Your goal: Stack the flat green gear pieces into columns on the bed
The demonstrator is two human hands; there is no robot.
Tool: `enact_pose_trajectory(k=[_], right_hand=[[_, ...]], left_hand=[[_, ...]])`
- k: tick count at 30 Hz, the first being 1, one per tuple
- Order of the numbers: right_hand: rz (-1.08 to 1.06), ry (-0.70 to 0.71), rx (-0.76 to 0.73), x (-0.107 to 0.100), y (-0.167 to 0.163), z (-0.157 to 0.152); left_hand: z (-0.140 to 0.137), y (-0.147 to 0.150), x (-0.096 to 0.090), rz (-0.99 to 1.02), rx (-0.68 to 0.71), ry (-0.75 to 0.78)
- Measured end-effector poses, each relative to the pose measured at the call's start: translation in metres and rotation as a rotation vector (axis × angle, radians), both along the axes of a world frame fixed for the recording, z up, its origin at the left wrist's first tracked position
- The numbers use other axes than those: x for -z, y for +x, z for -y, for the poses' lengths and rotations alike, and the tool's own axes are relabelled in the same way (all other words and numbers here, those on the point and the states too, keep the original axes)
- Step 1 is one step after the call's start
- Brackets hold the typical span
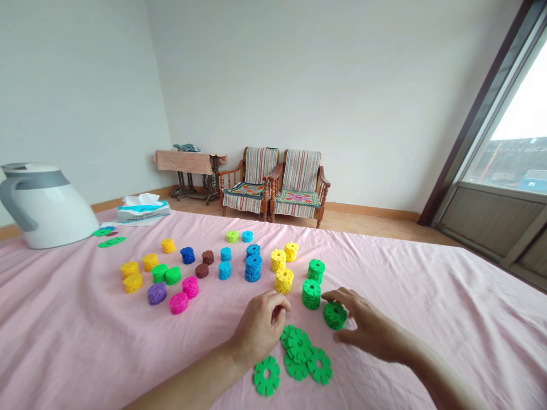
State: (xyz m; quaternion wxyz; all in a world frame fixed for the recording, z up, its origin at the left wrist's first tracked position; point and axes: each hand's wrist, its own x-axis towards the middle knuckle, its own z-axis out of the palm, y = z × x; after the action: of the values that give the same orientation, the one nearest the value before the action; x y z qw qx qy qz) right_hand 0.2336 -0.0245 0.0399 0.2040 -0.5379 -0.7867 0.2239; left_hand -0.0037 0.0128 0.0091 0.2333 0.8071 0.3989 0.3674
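My left hand [261,323] has its fingers curled in beside the thumb, and no disc shows in them. Just to its right lie several loose green notched discs [299,345], partly overlapping, with a single green disc [266,376] below the wrist. Around a short stack of dark green discs [335,315] is my right hand [363,320], fingers and thumb spread on either side of it; whether they touch it is hard to tell. Behind that stack stand two taller green stacks, one nearer [311,294] and one farther [317,271].
Stacks of yellow [284,281], blue [253,269], pink [179,303], purple [156,294] and brown discs [202,270] spread leftward across the pink cloth [419,285]. A white kettle [57,210] and a tissue box [143,212] stand at the far left. Two chairs [298,182] are beyond.
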Motion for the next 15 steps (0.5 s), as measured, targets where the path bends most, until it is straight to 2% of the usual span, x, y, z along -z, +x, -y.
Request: enact_pose_trajectory(k=[4,15], right_hand=[[-0.066,-0.041,-0.06,-0.003,0.012,0.002],[-0.075,-0.003,0.001,0.002,0.013,-0.002]], left_hand=[[0.0,0.0,-0.001,0.0,-0.002,-0.002],[0.001,0.0,-0.002,0.004,0.005,-0.004]])
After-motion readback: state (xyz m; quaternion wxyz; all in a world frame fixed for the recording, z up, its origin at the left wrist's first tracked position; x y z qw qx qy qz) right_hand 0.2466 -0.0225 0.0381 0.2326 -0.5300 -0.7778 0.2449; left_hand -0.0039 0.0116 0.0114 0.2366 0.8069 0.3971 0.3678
